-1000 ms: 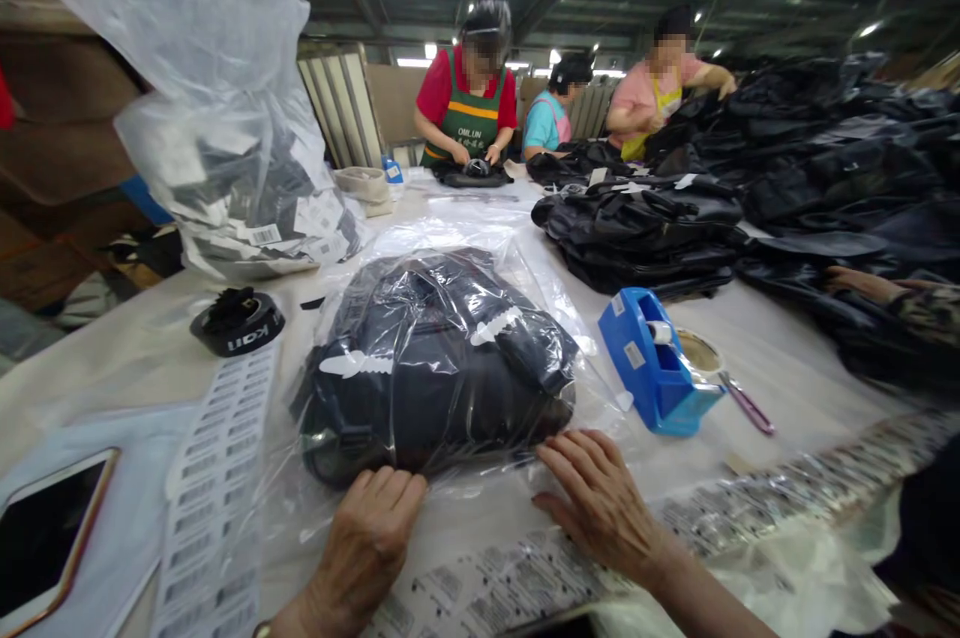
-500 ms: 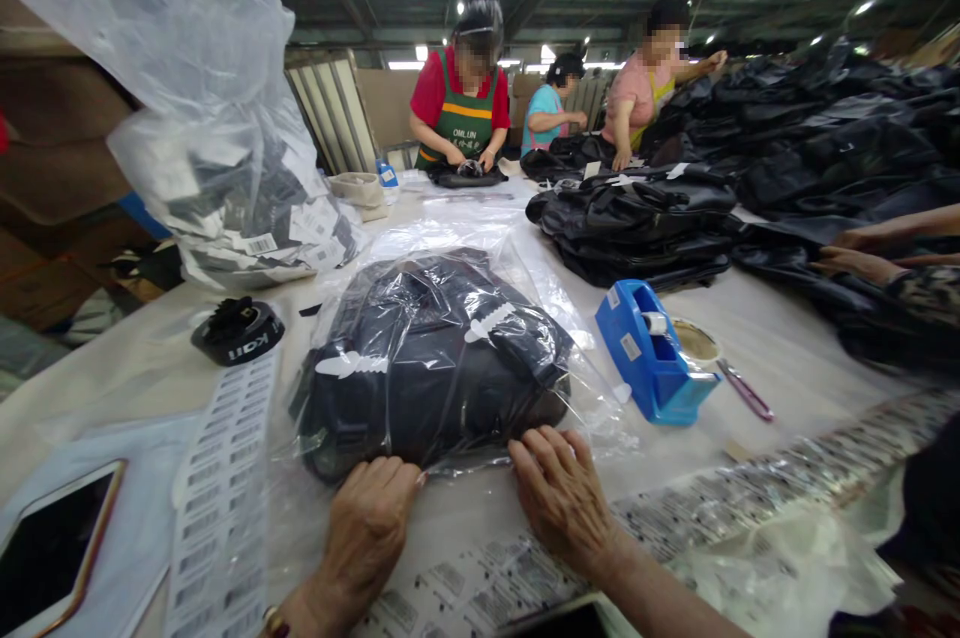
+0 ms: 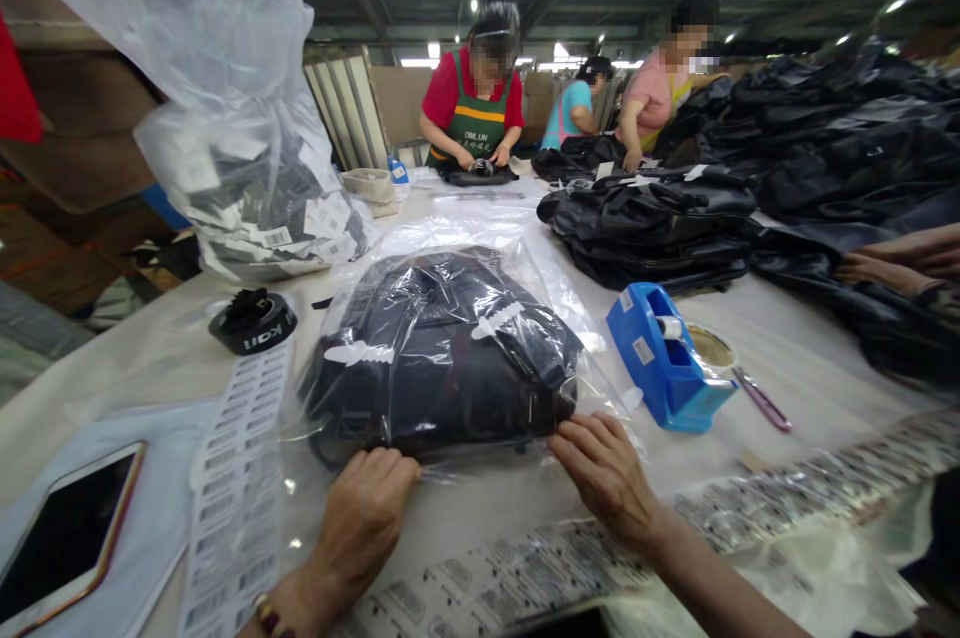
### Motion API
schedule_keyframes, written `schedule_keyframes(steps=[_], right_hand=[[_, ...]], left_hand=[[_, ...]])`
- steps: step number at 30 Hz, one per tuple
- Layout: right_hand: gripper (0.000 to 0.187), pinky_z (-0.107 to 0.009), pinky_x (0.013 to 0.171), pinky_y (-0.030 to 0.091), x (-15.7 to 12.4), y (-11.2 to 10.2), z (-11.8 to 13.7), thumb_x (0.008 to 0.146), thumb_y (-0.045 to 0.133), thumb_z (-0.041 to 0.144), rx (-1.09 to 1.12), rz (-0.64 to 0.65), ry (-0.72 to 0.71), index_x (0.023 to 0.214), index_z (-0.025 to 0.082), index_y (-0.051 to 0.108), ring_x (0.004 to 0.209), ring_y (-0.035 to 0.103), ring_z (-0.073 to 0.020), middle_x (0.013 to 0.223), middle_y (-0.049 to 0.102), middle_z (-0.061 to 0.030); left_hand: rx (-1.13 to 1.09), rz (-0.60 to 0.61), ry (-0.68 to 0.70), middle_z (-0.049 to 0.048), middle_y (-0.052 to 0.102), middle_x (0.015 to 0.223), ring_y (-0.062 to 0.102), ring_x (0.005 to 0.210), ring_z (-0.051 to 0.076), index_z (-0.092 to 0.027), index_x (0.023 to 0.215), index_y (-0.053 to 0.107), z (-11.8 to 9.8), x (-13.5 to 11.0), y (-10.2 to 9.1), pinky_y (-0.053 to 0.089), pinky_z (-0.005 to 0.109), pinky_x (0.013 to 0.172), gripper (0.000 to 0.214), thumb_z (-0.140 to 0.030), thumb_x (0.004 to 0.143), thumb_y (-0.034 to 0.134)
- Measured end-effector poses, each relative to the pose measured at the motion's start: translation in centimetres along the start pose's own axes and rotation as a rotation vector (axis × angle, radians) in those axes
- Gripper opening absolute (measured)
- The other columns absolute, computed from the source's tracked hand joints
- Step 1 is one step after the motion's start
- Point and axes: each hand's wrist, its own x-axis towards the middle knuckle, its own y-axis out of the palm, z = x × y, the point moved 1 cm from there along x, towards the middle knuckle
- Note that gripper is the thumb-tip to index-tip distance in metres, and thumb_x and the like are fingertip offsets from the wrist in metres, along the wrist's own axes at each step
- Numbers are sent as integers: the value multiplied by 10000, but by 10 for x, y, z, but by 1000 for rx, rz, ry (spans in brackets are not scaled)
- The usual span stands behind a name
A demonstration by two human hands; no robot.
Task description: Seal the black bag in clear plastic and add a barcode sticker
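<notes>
A dark folded bag sealed inside a clear plastic bag (image 3: 442,358) lies on the white table (image 3: 787,368) in front of me. My left hand (image 3: 364,513) presses with curled fingers on the near edge of the plastic at the bag's left corner. At the right corner, my right hand (image 3: 607,473) pinches the plastic flap with fingers bent. A blue tape dispenser (image 3: 660,363) stands just right of the bagged bag.
Barcode label sheets (image 3: 236,478) and a phone (image 3: 64,533) lie at the left. A black tape roll (image 3: 251,323) and a large clear sack of tags (image 3: 240,138) sit behind. Piles of black bags (image 3: 652,223) fill the right. Several people work at the far end; another person's hands (image 3: 900,263) reach in at right.
Both hands have shifted slightly along the near plastic edge; the right hand has gone from flat to pinching the flap. The view has moved a little.
</notes>
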Motion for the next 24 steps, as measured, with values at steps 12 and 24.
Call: schedule_keyframes(steps=[12, 24], right_hand=[[259, -291, 652, 290, 17, -3, -11, 940, 431, 252, 21, 111, 109, 725, 182, 557, 687, 437, -151, 696, 555, -12], [299, -299, 625, 256, 20, 8, -2, 937, 405, 216, -170, 41, 257, 661, 191, 516, 630, 381, -181, 627, 482, -29]], left_hand=[[12, 40, 57, -8, 505, 544, 463, 512, 165, -198, 637, 497, 5, 4, -6, 284, 295, 552, 413, -214, 978, 264], [80, 835, -512, 39, 700, 836, 662, 838, 233, -195, 771, 610, -2, 39, -16, 450, 326, 692, 358, -262, 960, 314]])
